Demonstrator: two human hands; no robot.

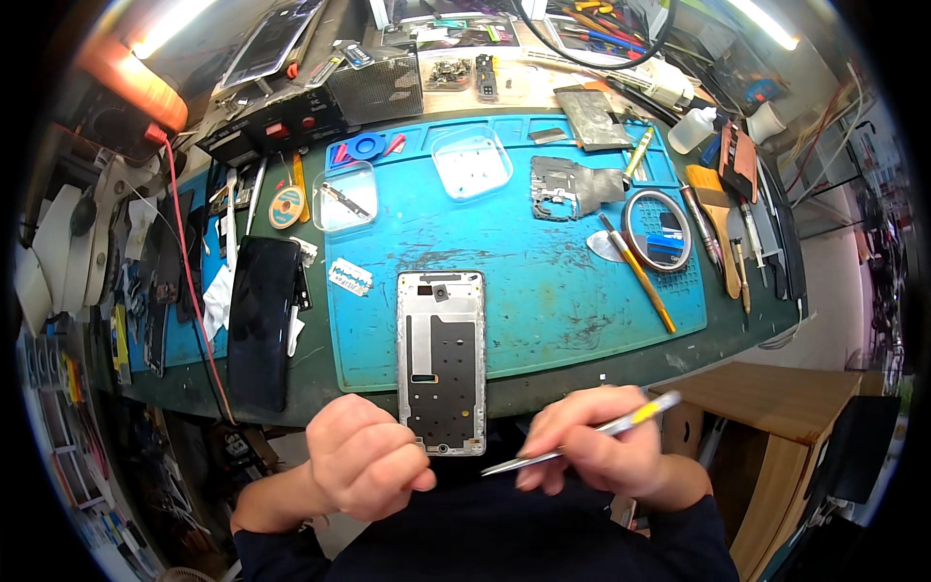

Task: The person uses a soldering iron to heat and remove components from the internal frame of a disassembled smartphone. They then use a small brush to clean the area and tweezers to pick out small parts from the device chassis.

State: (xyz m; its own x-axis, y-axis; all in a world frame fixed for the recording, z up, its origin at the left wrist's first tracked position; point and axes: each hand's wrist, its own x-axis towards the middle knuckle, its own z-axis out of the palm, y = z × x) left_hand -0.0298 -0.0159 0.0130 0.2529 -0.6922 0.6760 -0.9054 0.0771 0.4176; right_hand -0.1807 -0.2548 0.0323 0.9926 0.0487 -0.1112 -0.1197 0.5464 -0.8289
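Note:
A bare silver phone frame (451, 339) with a dark inner plate lies upright in front of me, its lower end reaching past the mat's near edge. My left hand (367, 458) is closed in a loose fist beside the frame's lower left corner. What its fingers pinch, if anything, is hidden. My right hand (606, 446) grips slim silver tweezers (630, 416) with a yellow mark, their tip pointing left, just below and apart from the frame's lower right corner.
On the blue mat (543, 330) stand two clear plastic boxes, one box (471, 163) holding small parts. A razor blade (350, 276), a tape roll (656, 231) and an orange-tipped stick (637, 274) lie around. A black phone (262, 325) is at left, a brush (714, 218) at right.

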